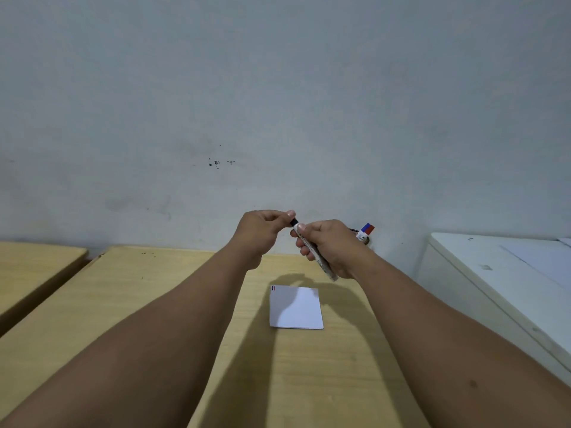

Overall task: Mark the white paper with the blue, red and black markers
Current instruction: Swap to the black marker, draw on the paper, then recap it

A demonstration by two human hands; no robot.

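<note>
The white paper lies on the wooden table, with a small blue and a small red mark at its top left corner. Above it, my right hand grips the white barrel of the black marker, held slanted. My left hand pinches the marker's black cap end at the top. Behind my right hand, the blue cap and red cap of the two other markers stick out near the wall.
A second wooden table stands at the left across a narrow gap. A white cabinet or appliance with sheets on top borders the table on the right. A grey wall rises right behind the table.
</note>
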